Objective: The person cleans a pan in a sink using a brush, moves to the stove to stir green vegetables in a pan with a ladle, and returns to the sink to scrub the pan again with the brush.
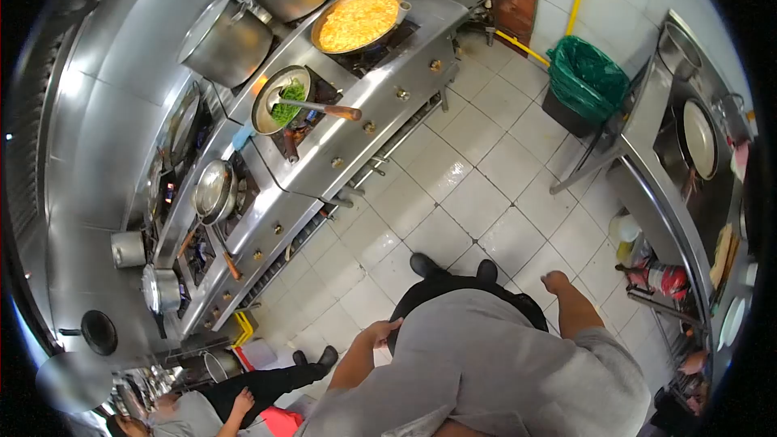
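My left hand (382, 332) is beside my hip, its fingertips right at the black trousers (398, 332) below my grey shirt. Its fingers are apart, with no object showing in them. On the other side, my right hand (556, 282) hangs low over the tiled floor, fingers curled in and nothing visible in them. On the stove ahead to the left, a frying pan (261, 113) holds chopped greens (286, 105) and a ladle (320, 107) with a wooden handle. Behind it, a wide pan (314, 32) is full of a yellow-orange food (360, 21).
Large pots (228, 42) stand at the stove's back. A lidded pan (215, 194) and a pressure cooker (162, 290) sit further left. A green-lined bin (589, 77) stands by the wall. The steel counter (664, 186) runs along my right. Another person (206, 409) works at lower left.
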Tool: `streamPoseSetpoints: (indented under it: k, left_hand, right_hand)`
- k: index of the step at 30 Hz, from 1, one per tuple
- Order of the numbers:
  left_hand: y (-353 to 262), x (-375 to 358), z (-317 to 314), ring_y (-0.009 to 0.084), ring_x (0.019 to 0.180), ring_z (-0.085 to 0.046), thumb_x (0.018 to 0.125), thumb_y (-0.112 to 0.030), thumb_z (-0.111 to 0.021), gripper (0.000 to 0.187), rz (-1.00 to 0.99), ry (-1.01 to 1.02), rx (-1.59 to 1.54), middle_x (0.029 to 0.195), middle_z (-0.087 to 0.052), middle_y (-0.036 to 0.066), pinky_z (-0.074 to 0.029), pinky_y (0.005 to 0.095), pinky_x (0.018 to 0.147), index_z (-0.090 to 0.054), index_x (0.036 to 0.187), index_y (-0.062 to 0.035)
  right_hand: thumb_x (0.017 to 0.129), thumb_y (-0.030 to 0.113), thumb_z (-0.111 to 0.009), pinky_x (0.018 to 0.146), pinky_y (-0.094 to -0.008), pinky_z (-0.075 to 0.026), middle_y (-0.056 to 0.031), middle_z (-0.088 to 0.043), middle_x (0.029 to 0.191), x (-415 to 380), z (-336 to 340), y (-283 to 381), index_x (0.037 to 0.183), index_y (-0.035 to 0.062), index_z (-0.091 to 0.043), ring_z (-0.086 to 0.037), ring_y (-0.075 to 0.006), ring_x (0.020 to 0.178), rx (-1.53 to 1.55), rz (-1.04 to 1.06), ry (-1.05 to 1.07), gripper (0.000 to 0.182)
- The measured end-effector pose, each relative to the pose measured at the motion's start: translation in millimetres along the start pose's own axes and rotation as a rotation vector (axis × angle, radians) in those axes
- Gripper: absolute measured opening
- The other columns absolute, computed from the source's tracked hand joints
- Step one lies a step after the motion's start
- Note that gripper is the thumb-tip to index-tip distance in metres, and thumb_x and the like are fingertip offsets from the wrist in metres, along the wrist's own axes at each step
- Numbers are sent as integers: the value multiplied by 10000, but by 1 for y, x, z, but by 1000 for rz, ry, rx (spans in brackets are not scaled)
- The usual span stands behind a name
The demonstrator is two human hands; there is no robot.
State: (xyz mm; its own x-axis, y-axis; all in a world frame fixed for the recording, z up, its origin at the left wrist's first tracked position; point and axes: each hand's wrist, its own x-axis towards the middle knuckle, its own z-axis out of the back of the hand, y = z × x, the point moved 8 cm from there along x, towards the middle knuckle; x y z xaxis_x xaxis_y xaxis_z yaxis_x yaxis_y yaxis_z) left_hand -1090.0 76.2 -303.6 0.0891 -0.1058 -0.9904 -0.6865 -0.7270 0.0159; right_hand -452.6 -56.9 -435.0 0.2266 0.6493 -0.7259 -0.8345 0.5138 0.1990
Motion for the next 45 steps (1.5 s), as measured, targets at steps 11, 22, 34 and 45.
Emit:
streamPoseSetpoints:
  k: [11, 22, 34, 45]
  left_hand:
    - [5, -38, 27, 168, 798, -688, 907, -393, -681, 446, -147, -232, 296, 971, -724, 52, -576, 371, 708, -648, 1245, -104]
    - [85, -34, 71, 209, 817, -694, 890, -364, -718, 498, -336, -441, 96, 984, -711, 96, -581, 389, 670, -609, 1284, -80]
    - [214, 101, 200, 246, 772, -685, 906, -341, -700, 417, -306, -354, 213, 935, -703, 138, -579, 369, 610, -660, 1155, -9]
    - [125, 69, 173, 230, 811, -706, 891, -143, -605, 357, -601, -461, 577, 952, -741, 122, -563, 341, 711, -684, 1225, -46]
  right_hand:
    - [928, 418, -584, 1016, -394, -494, -166, -702, 1219, -86, -86, 25, 1194, 84, -719, -647, -363, 1148, 279, -183, 37, 448]
    - [912, 462, -626, 1025, -398, -495, -199, -691, 1228, -169, -50, 108, 1245, 53, -690, -646, -342, 1173, 348, -196, -150, 531]
    - [894, 445, -623, 894, -421, -550, -183, -745, 1041, -201, -167, 133, 1104, 58, -750, -699, -370, 1006, 344, -257, -6, 459]
    - [897, 417, -563, 1013, -470, -487, -191, -676, 1233, -207, -104, 198, 1177, 112, -729, -624, -370, 1168, 110, -183, 42, 445]
